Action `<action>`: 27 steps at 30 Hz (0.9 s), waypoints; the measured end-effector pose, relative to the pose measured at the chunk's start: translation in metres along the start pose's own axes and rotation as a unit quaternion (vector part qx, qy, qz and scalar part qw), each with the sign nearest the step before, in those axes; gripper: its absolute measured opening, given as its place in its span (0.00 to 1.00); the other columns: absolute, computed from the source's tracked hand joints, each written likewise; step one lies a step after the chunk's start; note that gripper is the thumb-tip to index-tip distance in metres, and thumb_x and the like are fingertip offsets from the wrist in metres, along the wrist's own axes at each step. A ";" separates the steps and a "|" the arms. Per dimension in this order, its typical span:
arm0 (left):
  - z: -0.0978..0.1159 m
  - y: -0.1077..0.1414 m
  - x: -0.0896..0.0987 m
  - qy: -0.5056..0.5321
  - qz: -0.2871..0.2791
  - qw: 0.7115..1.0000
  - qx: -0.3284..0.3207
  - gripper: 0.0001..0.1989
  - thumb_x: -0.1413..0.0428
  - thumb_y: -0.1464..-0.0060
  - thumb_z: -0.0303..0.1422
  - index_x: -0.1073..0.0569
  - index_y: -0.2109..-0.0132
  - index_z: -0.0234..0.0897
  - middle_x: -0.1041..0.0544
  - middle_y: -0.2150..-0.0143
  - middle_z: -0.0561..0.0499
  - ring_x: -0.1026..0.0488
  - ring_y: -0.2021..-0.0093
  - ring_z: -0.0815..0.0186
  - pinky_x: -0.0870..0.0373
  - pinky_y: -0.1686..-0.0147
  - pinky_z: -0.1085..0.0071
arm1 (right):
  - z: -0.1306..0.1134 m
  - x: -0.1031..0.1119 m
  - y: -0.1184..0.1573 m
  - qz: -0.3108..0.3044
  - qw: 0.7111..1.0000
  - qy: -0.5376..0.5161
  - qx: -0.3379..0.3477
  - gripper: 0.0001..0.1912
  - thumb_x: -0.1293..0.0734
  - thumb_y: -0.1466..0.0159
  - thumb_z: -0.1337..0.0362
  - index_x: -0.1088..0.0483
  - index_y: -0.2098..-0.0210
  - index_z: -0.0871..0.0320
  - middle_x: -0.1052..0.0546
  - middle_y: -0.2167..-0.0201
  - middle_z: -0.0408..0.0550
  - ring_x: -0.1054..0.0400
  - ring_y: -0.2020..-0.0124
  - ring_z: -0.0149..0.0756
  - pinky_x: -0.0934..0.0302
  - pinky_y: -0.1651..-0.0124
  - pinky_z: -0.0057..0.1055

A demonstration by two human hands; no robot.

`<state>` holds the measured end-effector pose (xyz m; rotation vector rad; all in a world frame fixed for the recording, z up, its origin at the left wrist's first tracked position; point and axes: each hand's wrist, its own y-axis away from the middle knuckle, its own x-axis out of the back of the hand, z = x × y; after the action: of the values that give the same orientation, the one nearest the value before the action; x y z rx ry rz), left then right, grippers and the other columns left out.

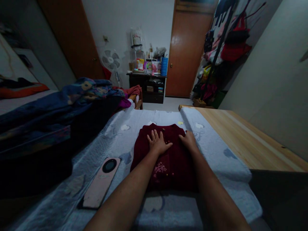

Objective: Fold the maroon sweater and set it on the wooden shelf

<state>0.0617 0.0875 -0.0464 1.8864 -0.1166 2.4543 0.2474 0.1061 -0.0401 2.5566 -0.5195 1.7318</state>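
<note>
A dark red garment [168, 173] with a pink floral print and small buttons lies folded into a rough square on the light blue bed sheet [154, 205]. My left hand [157, 143] rests flat on its upper middle, fingers spread. At the garment's upper right edge is my right hand [189, 140], its thumb on the cloth and its other fingers curving over the side; whether they pinch the fabric is not clear. To the left of the garment a pink phone [101, 184] lies with its round black camera ring facing up.
Dark and blue patterned cloths [79, 96] are heaped on the left. A wooden board [231, 131] runs along the right side of the bed. Beyond the bed stand a white fan [112, 61], a dark cabinet [146, 85] and a brown door [185, 51]. Bags and clothes [234, 48] hang at the right.
</note>
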 end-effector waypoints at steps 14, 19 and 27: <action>0.010 0.017 0.024 0.012 0.027 0.998 -0.047 0.35 0.50 0.45 0.51 0.44 0.34 0.42 0.52 0.29 0.38 0.55 0.31 0.45 0.58 0.38 0.43 | 0.012 0.018 0.059 -0.034 0.983 -0.172 -0.056 0.12 0.35 0.42 0.60 0.27 0.63 0.62 0.21 0.65 0.56 0.28 0.63 0.40 0.39 0.63 0.30; 0.018 0.038 0.034 0.034 -0.032 0.990 -0.135 0.30 0.53 0.42 0.49 0.42 0.35 0.47 0.50 0.29 0.47 0.57 0.31 0.48 0.57 0.39 0.39 | 0.013 0.013 0.056 -0.058 0.930 -0.353 -0.079 0.14 0.38 0.41 0.61 0.27 0.61 0.62 0.20 0.64 0.51 0.26 0.66 0.36 0.35 0.65 0.27; 0.022 0.047 0.024 0.025 -0.081 0.990 -0.111 0.33 0.55 0.45 0.55 0.41 0.35 0.51 0.51 0.29 0.51 0.63 0.30 0.46 0.64 0.39 0.36 | 0.016 0.008 0.045 -0.046 0.936 -0.327 -0.121 0.16 0.36 0.44 0.65 0.28 0.57 0.63 0.20 0.66 0.51 0.26 0.68 0.36 0.36 0.68 0.26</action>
<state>0.0728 0.0388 -0.0192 1.6719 -0.2163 2.2753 0.2524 0.0587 -0.0476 2.8568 -0.5601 0.6932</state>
